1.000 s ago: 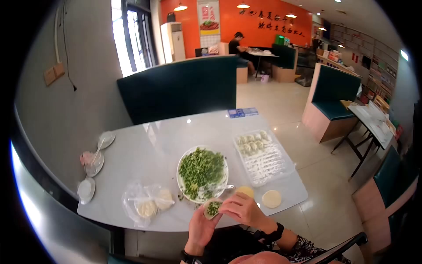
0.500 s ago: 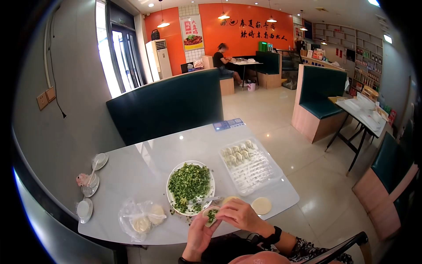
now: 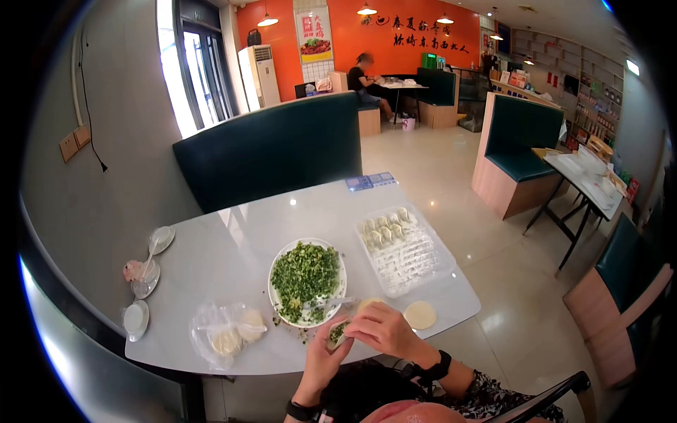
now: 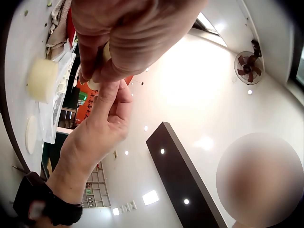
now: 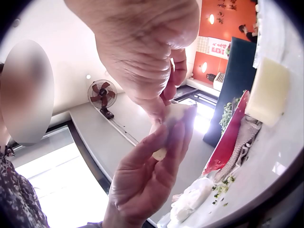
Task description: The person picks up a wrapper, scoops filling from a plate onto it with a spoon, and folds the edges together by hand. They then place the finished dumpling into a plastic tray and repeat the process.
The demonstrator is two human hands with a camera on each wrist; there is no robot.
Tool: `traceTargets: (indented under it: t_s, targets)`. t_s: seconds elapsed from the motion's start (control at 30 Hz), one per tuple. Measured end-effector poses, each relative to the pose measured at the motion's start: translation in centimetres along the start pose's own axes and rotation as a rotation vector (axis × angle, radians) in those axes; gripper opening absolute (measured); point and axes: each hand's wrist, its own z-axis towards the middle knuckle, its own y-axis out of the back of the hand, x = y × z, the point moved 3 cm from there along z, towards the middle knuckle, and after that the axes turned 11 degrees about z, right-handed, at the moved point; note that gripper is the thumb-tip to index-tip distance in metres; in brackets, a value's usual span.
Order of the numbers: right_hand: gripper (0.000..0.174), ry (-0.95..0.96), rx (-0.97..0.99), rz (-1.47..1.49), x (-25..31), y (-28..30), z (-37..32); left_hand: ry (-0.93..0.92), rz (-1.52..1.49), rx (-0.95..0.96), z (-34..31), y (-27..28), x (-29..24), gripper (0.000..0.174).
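Observation:
A round dough wrapper with chopped green filling, a half-folded dumpling (image 3: 338, 333), is cupped in my left hand (image 3: 322, 365). The fingers of my right hand (image 3: 383, 328) pinch its edge, meeting the left fingers there. In the right wrist view the pale dough (image 5: 175, 113) shows between both hands' fingertips; the left wrist view mostly hides it behind the fingers. Just beyond the hands stands a white bowl (image 3: 344, 285) of chopped green filling (image 3: 305, 275), with a spoon (image 3: 337, 302) in it. A stack of wrappers (image 5: 268, 92) sits near the right hand.
One flat wrapper (image 3: 420, 315) lies by the table's right edge. Behind it, a clear tray (image 3: 409, 275) holds several finished dumplings (image 3: 384, 227). A plastic bag with dough rounds (image 3: 229, 333) lies left of the bowl, and small dishes (image 3: 136, 319) line the wall side.
The wrapper has been folded further, with less filling showing in the head view. Both hands stay together in front of the bowl. The head view has shifted.

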Motion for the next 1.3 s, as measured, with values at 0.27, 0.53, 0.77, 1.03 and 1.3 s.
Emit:
traceTargets:
  t_s: [0.27,0.53,0.77,1.03,1.3]
  targets:
    - [0.026,-0.056,-0.027,0.047,1.1,0.0,1.0,0.043,0.069,-0.036,-0.7,1.3,-3.1,0.047]
    - [0.03,-0.318,-0.016,0.149,-0.1,0.6,0.6,-0.007,0.091,-0.04,-0.8,3.0,-2.9,0.047]
    - [0.033,-0.553,0.084,0.363,-1.7,-1.3,0.0,0.011,-0.14,-0.035,-1.1,3.1,-2.3,0.047]
    - [0.021,-0.612,0.075,0.503,-2.6,-2.9,0.1,-0.009,-0.111,0.015,-1.3,3.9,-1.6,0.041]
    - [0.016,-0.332,0.065,0.259,-1.5,-3.1,0.3,-0.071,-0.108,0.08,-1.5,4.2,-1.2,0.043]
